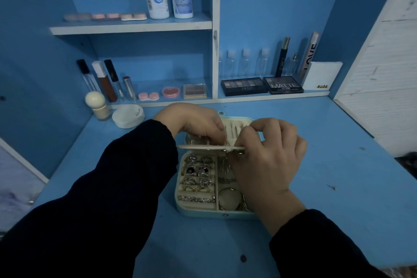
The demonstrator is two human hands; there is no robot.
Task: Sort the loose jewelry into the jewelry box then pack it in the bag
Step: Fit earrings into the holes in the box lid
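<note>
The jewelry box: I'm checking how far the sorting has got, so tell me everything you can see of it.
The jewelry box is pale mint outside with a cream padded lining and lies open on the blue desk. Its left roll slots hold rings; a bangle lies in a right compartment. A snap stud shows on the front wall. The right hand pinches its cream middle flap, held roughly level; the left hand curls behind it.
</note>
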